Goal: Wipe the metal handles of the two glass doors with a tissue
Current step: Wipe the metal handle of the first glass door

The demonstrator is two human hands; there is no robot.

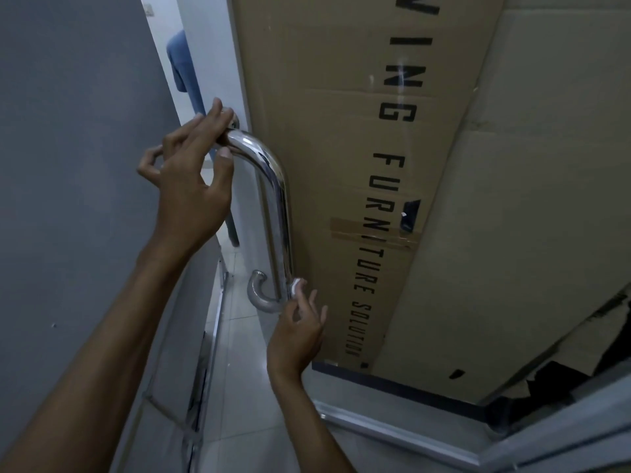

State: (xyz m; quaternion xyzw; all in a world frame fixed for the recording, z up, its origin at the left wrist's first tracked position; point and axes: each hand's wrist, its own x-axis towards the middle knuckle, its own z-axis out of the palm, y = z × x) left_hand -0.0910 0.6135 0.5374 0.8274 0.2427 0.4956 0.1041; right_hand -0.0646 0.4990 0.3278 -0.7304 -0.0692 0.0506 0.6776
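- The left hand (191, 175) is grasping the top bend of the metal handle (278, 199), apparently steadying the glass door (444, 165).
- The right hand (297, 332) is pinching a small white tissue (297, 284) against the handle's lower end, positioned for wiping.

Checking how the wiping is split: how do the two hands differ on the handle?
The left hand grips the handle at its top bend, bare; the right hand pinches a tissue against the lower end. The left sits higher, the right lower. Both touch the same handle.
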